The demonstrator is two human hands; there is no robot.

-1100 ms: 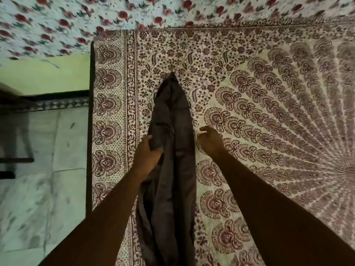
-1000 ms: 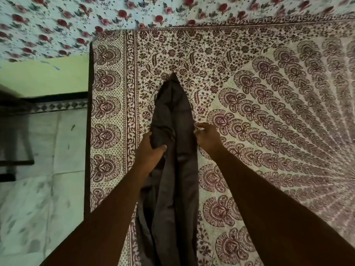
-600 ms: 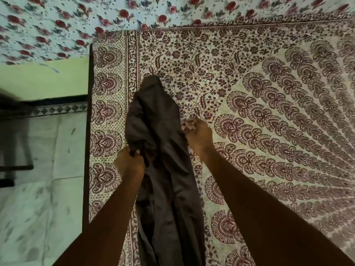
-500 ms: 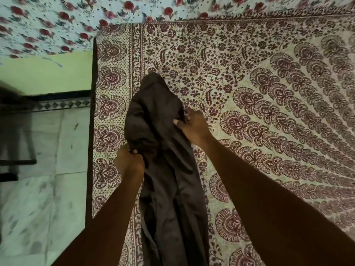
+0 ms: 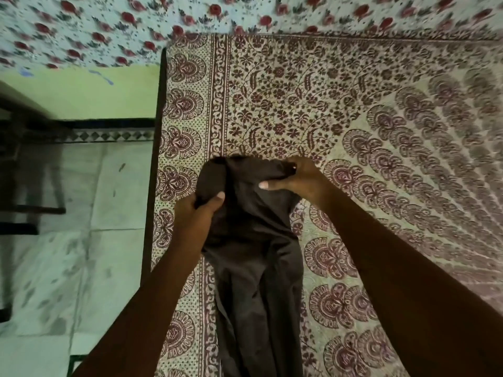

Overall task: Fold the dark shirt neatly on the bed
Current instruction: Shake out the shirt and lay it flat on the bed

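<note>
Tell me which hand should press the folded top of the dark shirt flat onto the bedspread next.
Right, probably. The right hand already lies across the top of the dark shirt, thumb spread over the fold. The left hand is bunched around the left edge, gripping cloth.

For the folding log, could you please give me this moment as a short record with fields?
scene: person standing at a bed, seen from a head camera
garment: dark shirt, a long narrow strip, far end doubled back toward the person
surface: patterned bedspread, shirt lying near its left border
left hand: left hand gripping the shirt's left side at the fold
right hand: right hand gripping the folded far edge, thumb on top
beyond the bed: tiled floor, green wall
fold state: unfinished, lower part still long and wrinkled
</note>
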